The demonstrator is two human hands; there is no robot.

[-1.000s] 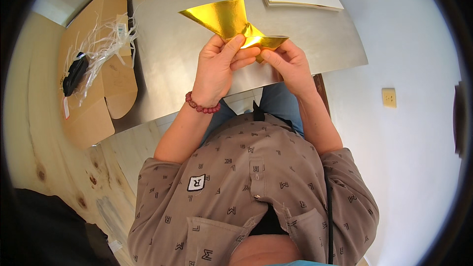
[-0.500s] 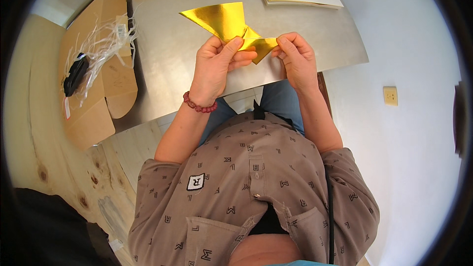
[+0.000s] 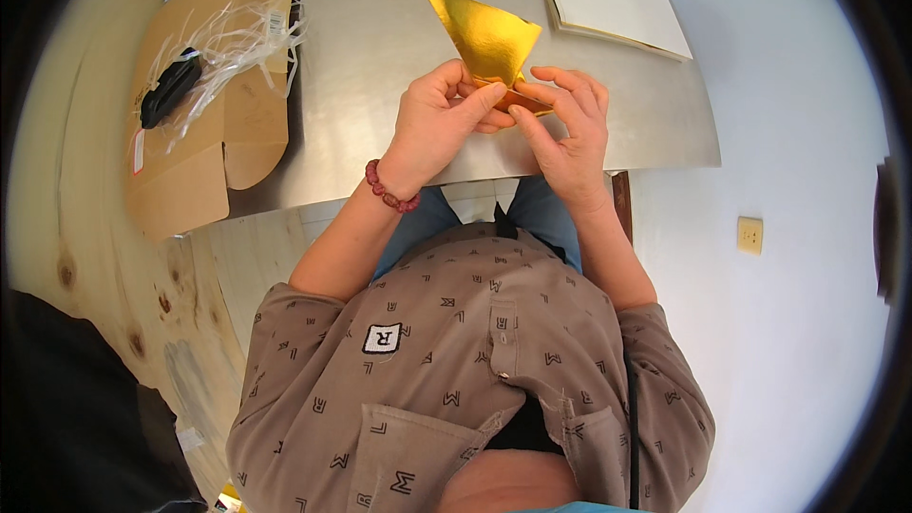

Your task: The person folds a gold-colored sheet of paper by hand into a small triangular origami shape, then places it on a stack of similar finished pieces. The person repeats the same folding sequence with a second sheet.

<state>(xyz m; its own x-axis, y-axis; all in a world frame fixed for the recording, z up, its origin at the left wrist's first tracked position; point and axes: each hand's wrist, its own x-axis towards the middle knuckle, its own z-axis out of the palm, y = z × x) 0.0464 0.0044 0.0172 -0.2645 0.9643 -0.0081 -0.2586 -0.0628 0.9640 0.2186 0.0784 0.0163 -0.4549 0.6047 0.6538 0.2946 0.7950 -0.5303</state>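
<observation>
While the left hand (image 3: 442, 119) pinches the gold paper (image 3: 486, 38) at its lower fold, apparently steadying it, the right hand (image 3: 570, 128) holds the fold's other side between thumb and fingers, likely keeping it bent. Paper's above the metal table (image 3: 351, 85), near the front edge. Cardboard box (image 3: 255, 123), left: plastic strips (image 3: 233, 43), black thing (image 3: 171, 90) on top; contents not visible.

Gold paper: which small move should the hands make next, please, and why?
Perhaps the right hand should press along the lower fold while the left hand steadies the gold paper: both hands' fingers are at that folded part, while the wide upper flap spreads out beyond them.
</observation>
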